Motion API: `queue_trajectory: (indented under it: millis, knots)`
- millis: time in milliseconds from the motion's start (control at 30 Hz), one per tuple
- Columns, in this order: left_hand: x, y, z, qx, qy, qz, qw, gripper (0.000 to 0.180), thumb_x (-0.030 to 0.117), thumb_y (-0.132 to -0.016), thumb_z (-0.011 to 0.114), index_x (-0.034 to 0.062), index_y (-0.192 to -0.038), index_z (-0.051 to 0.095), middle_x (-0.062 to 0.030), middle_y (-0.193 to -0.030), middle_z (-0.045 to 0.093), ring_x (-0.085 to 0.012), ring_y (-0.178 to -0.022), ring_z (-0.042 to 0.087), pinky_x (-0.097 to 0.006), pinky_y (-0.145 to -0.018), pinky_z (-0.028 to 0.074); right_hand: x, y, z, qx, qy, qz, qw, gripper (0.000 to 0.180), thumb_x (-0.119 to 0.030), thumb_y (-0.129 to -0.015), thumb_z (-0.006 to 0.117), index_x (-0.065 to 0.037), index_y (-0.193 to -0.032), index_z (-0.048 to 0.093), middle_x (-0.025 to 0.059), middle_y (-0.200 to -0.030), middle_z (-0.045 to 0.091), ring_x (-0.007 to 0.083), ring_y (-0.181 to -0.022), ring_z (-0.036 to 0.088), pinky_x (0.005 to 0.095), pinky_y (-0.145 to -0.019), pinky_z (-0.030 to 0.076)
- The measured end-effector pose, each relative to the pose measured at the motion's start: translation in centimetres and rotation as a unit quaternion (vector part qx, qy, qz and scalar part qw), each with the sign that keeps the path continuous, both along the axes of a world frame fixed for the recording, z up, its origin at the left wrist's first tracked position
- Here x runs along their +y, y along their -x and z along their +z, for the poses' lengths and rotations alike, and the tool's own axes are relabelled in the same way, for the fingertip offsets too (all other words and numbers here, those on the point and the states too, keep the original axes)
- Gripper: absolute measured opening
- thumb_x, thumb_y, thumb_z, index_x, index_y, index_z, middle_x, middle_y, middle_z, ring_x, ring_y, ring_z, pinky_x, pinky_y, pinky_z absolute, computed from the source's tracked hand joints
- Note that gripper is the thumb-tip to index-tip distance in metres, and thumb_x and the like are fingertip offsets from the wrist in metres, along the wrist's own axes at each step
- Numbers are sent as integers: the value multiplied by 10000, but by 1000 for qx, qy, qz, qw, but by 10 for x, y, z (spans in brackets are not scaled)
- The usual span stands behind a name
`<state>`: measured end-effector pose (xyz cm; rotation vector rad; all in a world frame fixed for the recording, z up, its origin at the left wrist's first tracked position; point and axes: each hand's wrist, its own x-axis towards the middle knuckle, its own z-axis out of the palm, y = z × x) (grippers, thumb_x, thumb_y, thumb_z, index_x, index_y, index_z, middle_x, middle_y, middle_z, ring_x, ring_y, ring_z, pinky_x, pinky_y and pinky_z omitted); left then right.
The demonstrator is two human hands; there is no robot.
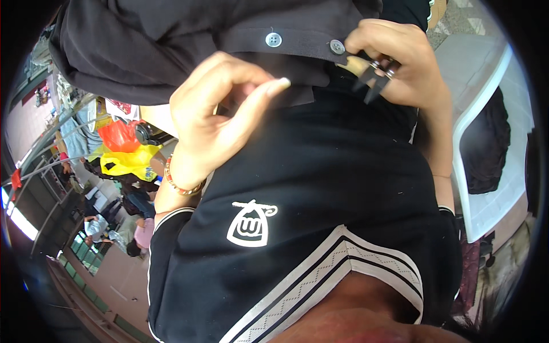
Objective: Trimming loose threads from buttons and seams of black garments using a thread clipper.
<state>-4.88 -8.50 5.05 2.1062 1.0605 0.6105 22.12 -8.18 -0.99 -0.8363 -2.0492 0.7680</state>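
Two hands are working a soft, limp dark shirt (171, 40) lying over the lap: right hand (394, 63) is clamping small thread snips (377, 74) beside a button (337, 47), left hand (223, 114) is pinching its fingers together just below the placket, likeliest the firmest hold.

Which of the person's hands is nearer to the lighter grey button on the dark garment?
Left. The left hand is just below the lighter button; the right hand, holding small snips, is farther right.

White plastic chair (486, 74) stood at right with dark cloth (486, 143) draped on it. Speckled floor (463, 17) showed at top right. At left, metal rails (43, 166), red and yellow bags (123, 148), daylight along the left rim.
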Motion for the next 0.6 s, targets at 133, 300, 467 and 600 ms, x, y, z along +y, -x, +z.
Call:
queue_trajectory:
  millis: [133,300,467,600]
  knots:
    - [-5,-3,-6,-162,419,48,892,312,252,-1020,528,-37,-1086,625,-147,-1028,677,-140,-778,636,-225,-655,480,-7,-11,25,9,-40,19,999,235,39,-619,703,-5,-837,627,64,-715,570,174,-542,520,261,-469,376]
    - [-7,-7,-30,-301,442,76,841,259,218,-1021,545,-22,-1089,612,-197,-1118,665,-175,-836,656,-298,-772,522,-13,-17,33,-14,-44,-1,999,213,-9,-605,752,5,-785,638,55,-667,546,147,-506,505,265,-440,340]
    - [-3,-15,-33,-350,430,99,826,176,147,-976,623,-18,-1036,629,-150,-936,688,-181,-796,656,-304,-744,525,-16,-14,28,-13,-25,-7,1000,208,-29,-629,780,5,-794,657,49,-643,531,138,-488,496,266,-430,325]
    - [-2,-18,-33,-393,421,89,813,135,107,-955,645,-15,-1012,637,-117,-880,680,-174,-769,651,-298,-731,522,-19,-15,28,-17,-27,-26,999,210,-41,-634,784,11,-793,656,51,-632,523,132,-490,505,263,-425,323]
